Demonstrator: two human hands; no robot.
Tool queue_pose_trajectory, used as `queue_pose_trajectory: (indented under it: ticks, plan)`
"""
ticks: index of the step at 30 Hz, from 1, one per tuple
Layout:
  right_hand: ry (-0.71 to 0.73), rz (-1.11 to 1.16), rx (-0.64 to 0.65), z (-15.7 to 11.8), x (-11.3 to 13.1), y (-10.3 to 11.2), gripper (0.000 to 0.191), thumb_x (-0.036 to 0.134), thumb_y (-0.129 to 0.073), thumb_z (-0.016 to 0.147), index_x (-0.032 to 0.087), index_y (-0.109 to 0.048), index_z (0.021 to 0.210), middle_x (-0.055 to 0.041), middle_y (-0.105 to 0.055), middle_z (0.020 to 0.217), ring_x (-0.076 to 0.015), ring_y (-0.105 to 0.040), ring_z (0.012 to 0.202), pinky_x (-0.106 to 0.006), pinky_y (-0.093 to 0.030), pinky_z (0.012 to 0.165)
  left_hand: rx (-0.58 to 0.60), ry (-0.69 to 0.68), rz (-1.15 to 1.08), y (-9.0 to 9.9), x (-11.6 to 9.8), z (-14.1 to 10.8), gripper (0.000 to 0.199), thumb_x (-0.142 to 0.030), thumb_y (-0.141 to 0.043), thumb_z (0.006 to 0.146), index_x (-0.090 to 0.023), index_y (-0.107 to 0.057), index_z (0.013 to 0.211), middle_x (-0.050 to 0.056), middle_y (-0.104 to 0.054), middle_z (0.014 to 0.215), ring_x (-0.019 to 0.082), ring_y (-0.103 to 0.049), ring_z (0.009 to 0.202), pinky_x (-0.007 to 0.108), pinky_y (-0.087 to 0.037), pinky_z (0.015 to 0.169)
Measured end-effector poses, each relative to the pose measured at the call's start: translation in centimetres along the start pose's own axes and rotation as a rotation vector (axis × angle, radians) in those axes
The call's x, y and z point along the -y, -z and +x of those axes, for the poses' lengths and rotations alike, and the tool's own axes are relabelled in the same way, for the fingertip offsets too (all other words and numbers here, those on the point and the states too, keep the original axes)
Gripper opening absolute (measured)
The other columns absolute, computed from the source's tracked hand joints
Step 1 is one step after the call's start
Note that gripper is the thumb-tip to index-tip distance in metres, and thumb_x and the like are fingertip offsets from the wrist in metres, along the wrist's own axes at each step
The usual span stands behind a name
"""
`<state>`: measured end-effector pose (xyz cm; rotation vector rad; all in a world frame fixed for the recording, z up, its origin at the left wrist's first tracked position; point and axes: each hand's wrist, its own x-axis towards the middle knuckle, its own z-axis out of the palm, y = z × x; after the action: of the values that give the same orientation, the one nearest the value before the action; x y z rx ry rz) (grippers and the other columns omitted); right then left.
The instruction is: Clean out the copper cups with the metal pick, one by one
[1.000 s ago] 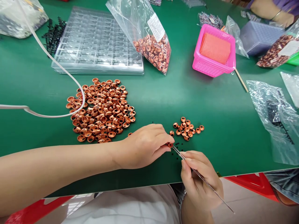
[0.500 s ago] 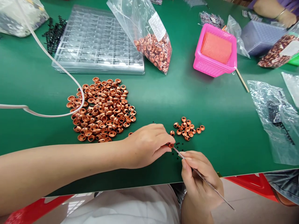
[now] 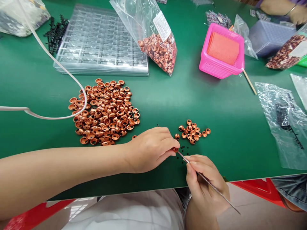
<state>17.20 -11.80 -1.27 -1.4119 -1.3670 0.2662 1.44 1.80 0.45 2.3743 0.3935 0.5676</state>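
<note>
Between the thumb and fingertips of my left hand (image 3: 150, 150) is a small copper-coloured cup (image 3: 175, 149). My right hand (image 3: 207, 185) grips a thin metal tool (image 3: 211, 184), whose tip meets the cup's opening. Tiny black pieces (image 3: 182, 153) lie scattered on the table just beside the cup. A small group of copper cups (image 3: 191, 131) sits beyond my fingertips. To the left, past my left forearm, spreads a large pile of similar cups (image 3: 103, 111).
Clear plastic trays (image 3: 103, 41) and a bag of copper cups (image 3: 159, 52) stand at the back. A pink basket (image 3: 222, 51) is at the back right. A white cable (image 3: 55, 60) loops over the pile. Another person's hand (image 3: 297, 14) is at the top right.
</note>
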Motion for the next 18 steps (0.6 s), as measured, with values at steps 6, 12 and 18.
queue_pose_trajectory:
  ticks: [6,12,18]
  plan:
    - [0.013,0.004,0.04,0.13,-0.03,0.06,0.032,-0.003,-0.061,0.077,0.02,-0.063,0.099,-0.0039,-0.071,0.092,-0.0168,-0.068,0.085,-0.034,-0.059,0.07,0.03,-0.035,0.063,-0.09,-0.05,-0.1,0.014,-0.011,-0.049,0.094,-0.011,-0.063,0.095,0.007,-0.064,0.08,0.018,-0.055,0.076,0.031,-0.048,0.072]
    - [0.021,-0.002,0.052,0.11,-0.06,0.09,0.034,-0.005,-0.061,0.076,0.019,-0.063,0.1,-0.004,-0.071,0.093,-0.0167,-0.068,0.085,-0.034,-0.059,0.07,0.042,-0.048,0.097,-0.2,-0.09,-0.07,0.017,-0.011,-0.046,0.095,-0.011,-0.063,0.094,0.007,-0.064,0.08,0.018,-0.055,0.076,0.032,-0.048,0.072]
    - [0.012,-0.005,0.016,0.01,-0.1,0.09,0.032,-0.003,-0.061,0.076,0.021,-0.064,0.098,-0.0031,-0.071,0.092,-0.0168,-0.068,0.085,-0.035,-0.059,0.071,0.051,-0.04,0.086,-0.07,-0.13,0.03,0.017,-0.011,-0.046,0.095,-0.011,-0.063,0.095,0.007,-0.064,0.081,0.018,-0.055,0.077,0.032,-0.048,0.074]
